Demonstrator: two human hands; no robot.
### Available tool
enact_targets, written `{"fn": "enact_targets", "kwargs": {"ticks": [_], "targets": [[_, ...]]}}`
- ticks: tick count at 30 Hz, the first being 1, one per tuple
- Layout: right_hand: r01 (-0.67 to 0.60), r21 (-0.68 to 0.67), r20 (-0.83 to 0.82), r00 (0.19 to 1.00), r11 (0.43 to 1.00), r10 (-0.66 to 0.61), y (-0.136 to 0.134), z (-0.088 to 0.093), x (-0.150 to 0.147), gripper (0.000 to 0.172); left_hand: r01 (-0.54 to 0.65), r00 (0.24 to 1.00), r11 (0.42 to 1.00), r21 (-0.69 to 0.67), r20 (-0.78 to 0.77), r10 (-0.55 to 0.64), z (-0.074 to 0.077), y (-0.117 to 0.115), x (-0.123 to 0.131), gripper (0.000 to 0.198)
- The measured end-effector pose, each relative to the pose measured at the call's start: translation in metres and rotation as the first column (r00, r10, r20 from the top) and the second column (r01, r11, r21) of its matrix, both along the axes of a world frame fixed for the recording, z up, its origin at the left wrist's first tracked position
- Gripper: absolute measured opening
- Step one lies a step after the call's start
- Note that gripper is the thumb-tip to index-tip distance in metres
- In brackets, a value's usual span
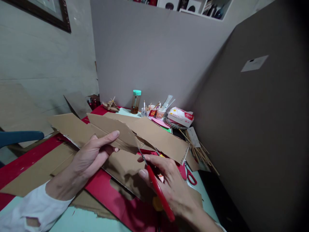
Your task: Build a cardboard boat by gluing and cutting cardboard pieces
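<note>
My left hand [96, 154] pinches a piece of brown cardboard [118, 129] between thumb and fingers, holding it up over the table. In my right hand [169, 180] is a pair of red-handled scissors [159, 193], its fingers wrapped round the handles. The scissor blades point up and left, at the right edge of the held cardboard; whether they touch it is hard to tell. Beneath and behind the hands lie larger cardboard sheets [166, 138].
A bottle with a teal lid [135, 102], cups of pens and straws [160, 112] and a tissue pack [181, 116] stand at the back. Wooden sticks [201, 154] and other red scissors [191, 177] lie right. Grey panels enclose the back and right.
</note>
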State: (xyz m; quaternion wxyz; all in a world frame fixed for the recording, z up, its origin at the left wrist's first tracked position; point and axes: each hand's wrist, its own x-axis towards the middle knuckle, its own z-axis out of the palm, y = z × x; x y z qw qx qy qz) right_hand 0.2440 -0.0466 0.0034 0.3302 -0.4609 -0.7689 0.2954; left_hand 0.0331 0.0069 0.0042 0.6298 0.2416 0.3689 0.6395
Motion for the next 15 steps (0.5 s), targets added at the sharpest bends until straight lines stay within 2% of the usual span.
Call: {"fn": "enact_targets", "kwargs": {"ticks": [4, 8, 12, 15], "targets": [[0.014, 0.045, 0.036, 0.999, 0.999, -0.016, -0.0028, -0.0022, -0.0019, 0.023, -0.022, 1.000, 0.999, -0.040, 0.008, 0.022, 0.0005, 0.0002, 0.0026, 0.032], [-0.071, 0.007, 0.006, 0.997, 0.997, 0.071, -0.0036, -0.0028, -0.0019, 0.034, -0.029, 1.000, 0.998, -0.047, -0.005, 0.029, 0.0002, -0.0002, 0.0030, 0.032], [-0.004, 0.014, 0.005, 1.000, 1.000, 0.004, 0.0014, -0.0034, -0.0025, 0.022, -0.021, 0.999, 0.999, -0.049, -0.031, 0.019, -0.0009, -0.0003, 0.0012, 0.030], [-0.001, -0.043, -0.024, 1.000, 0.999, 0.000, 0.0050, -0.0011, -0.0037, 0.020, 0.013, 0.998, 0.999, -0.048, -0.058, -0.016, -0.0035, -0.0017, 0.0018, 0.026]]}}
